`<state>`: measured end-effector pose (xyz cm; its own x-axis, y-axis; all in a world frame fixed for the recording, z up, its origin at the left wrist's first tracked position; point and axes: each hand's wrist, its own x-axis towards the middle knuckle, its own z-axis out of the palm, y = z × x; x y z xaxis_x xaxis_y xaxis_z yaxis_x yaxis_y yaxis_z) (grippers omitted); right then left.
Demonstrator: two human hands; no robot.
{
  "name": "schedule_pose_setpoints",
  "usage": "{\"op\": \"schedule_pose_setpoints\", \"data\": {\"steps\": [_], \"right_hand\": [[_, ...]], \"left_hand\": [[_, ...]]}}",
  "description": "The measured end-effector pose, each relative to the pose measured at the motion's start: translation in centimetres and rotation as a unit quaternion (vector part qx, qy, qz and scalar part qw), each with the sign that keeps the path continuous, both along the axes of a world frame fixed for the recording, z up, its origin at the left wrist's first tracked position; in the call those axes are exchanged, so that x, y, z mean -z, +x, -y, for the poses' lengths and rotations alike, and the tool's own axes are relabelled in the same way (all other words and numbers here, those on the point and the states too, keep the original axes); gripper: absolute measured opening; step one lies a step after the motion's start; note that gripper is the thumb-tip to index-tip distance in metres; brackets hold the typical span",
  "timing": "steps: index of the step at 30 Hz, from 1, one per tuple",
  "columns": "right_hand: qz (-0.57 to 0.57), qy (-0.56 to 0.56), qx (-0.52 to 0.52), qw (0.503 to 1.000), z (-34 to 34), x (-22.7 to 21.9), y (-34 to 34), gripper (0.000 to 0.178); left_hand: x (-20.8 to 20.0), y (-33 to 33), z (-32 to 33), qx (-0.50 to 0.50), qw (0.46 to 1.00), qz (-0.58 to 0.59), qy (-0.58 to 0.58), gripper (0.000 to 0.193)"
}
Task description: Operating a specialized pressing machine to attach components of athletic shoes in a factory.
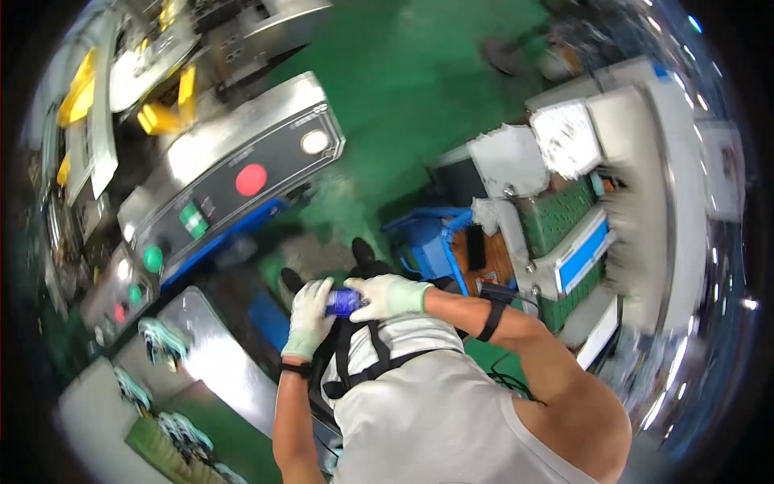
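Both my hands wear white gloves with pale green cuffs, and they meet in front of my waist. Between them is a small blue-purple cylinder (pixel 344 302), with a printed side and a shiny end; its exact kind cannot be made out. My left hand (pixel 308 313) is closed round its left end. The fingers of my right hand (pixel 389 296) are curled on its right end, and part of the cylinder is hidden under them.
On the left is a machine control panel (pixel 234 173) with red, green and white buttons. Below it are a metal plate (pixel 222 355) and several teal-and-metal parts (pixel 185 431). At right stand a blue stool (pixel 427 242) with a black phone (pixel 476 246), and a bench with a green perforated mat (pixel 560 218).
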<state>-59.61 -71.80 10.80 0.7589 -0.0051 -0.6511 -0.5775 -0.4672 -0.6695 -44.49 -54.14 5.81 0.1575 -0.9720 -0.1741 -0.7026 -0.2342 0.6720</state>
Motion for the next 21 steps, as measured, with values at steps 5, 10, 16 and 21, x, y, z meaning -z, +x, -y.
{"op": "schedule_pose_setpoints", "data": {"steps": [5,10,16,21], "right_hand": [[-0.088,-0.004,0.049,0.995,2.2,2.0,-4.3,0.087],[-0.105,-0.105,0.028,0.989,3.1,5.0,-6.6,0.082],[-0.071,-0.189,-0.019,0.979,9.1,13.5,-9.1,0.08],[-0.218,-0.182,-0.018,0.959,8.0,14.3,-1.6,0.075]], "left_hand": [[-0.7,-5.7,-0.2,-0.139,0.989,-0.039,-0.036,0.067],[1.1,-6.9,-7.6,-0.336,0.94,-0.055,-0.026,0.063],[4.5,-6.1,-16.8,-0.52,0.85,0.079,0.019,0.054],[5.6,-8.4,-26.0,-0.596,0.76,0.201,0.161,0.066]]}}
